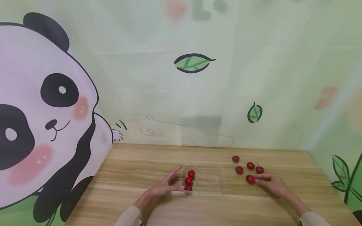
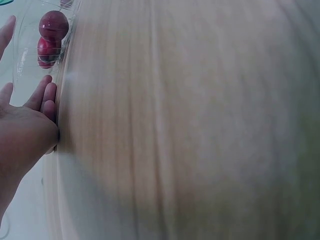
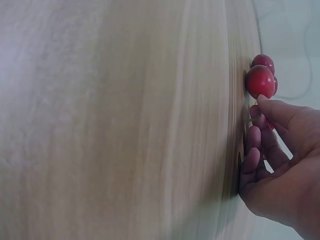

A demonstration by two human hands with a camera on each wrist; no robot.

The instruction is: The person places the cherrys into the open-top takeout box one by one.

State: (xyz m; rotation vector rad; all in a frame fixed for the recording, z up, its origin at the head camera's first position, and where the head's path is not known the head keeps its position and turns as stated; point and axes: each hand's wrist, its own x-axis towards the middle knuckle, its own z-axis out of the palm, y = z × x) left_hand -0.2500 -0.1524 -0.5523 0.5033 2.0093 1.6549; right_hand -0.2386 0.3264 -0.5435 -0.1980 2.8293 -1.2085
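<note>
A clear plastic tray [image 1: 207,191] lies on the table with three red cherries [image 1: 188,180] in a row along its left side. My left hand [image 1: 164,186] is spread at the tray's left end, thumb and fingers extended along its wall; the left wrist view has this hand [image 2: 25,120] beside the tray too. To the right, my right hand [image 1: 272,183] pinches a dark red cherry [image 1: 250,179] at its right side between thumb and forefinger. In the right wrist view, the thumb tip meets this cherry [image 3: 260,81] and the other fingers curl below.
Several loose cherries [image 1: 250,165] with thin stems lie on the wooden table [image 1: 158,153] just beyond my right hand. A printed backdrop [image 1: 141,78] with a panda and leaves rises along the table's back edge.
</note>
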